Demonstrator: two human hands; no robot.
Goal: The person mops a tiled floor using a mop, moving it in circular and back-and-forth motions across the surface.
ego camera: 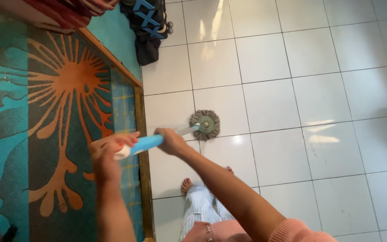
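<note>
The person stood barefoot on the white tiled floor (pixel 292 89), working a spin mop (pixel 205 124). The left hand (pixel 108 150) was wrapped around the top end of the blue mop handle (pixel 146 143), fingers curled shut over its white cap. The right hand (pixel 170 141) gripped lower down, where blue gave way to the pale shaft, fingers closed around it. The round grey mop head lay flat on the tiles just right of the wooden edge (pixel 139 116) of a raised platform covered by a teal and orange patterned mat (pixel 59 103).

I judged the tiles to be glossy, perhaps wet, going by the bright reflections, so a bare foot (pixel 187 184) could slip on them. A stroke to the left would likely knock the mop head against the wooden edge. A dark bag (pixel 148 27) sat on the floor at the far end of that edge, and the strands could catch on it.

To the right and ahead the tiles ran on with nothing standing on them.
</note>
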